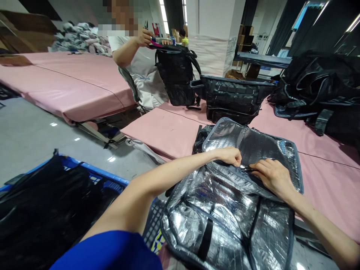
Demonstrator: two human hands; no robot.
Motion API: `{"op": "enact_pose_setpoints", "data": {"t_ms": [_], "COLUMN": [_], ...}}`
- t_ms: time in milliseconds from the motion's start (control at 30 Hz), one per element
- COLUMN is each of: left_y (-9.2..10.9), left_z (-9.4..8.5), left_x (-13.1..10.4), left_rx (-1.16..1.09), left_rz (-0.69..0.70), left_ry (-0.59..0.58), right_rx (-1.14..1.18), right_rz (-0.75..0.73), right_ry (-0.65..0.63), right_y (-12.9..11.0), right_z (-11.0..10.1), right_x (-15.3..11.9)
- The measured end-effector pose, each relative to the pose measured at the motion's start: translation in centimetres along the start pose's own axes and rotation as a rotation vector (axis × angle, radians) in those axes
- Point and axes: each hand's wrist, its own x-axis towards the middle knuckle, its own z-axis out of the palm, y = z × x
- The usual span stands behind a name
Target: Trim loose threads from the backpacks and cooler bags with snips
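An insulated bag point(222, 213) with shiny silver lining lies opened out before me, partly over the edge of the pink-covered table. Its silver flap point(258, 144) is folded back onto the table, and a black strap point(206, 240) crosses the lining inside. My left hand point(231, 155) is closed in a fist at the seam where flap and compartment meet. Just to its right, my right hand point(271, 174) has its fingers bent and pinched on the same seam. The exact bit of lining or edge under the fingertips is hidden.
Black bags point(233, 95) stand behind the silver one, with a heap of more bags point(323, 93) at right. A blue crate point(109, 178) of black material is at lower left. Across the table, a person's hand point(144, 37) touches an upright black backpack point(176, 75).
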Motion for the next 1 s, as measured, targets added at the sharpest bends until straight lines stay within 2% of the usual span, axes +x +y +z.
{"op": "enact_pose_setpoints", "data": {"t_ms": [367, 500, 667, 767, 867, 1000], "left_y": [0.2, 0.1, -0.1, -0.2, -0.2, -0.1], "left_z": [-0.1, -0.2, 0.0, 0.1, 0.2, 0.1], "left_x": [-0.1, -0.1, 0.0, 0.0, 0.0, 0.0], "left_rx": [0.003, 0.009, -0.002, -0.011, -0.01, -0.007], "left_rz": [-0.006, -0.017, -0.021, -0.021, -0.013, -0.002], "left_ry": [-0.023, -0.021, -0.015, -0.007, 0.0, 0.009], "right_rx": [0.088, -0.072, -0.295, -0.336, -0.316, -0.322], "right_rz": [-0.021, -0.027, -0.193, -0.232, -0.171, -0.17], "right_ry": [-0.054, 0.06, 0.169, 0.185, 0.187, 0.109], "right_y": [0.6, -0.5, -1.4, -1.3, -0.9, -0.4], "right_z": [0.0, 0.4, 0.4, 0.2, -0.4, -1.4], "right_x": [0.4, 0.7, 0.9, 0.7, -0.1, -1.6]}}
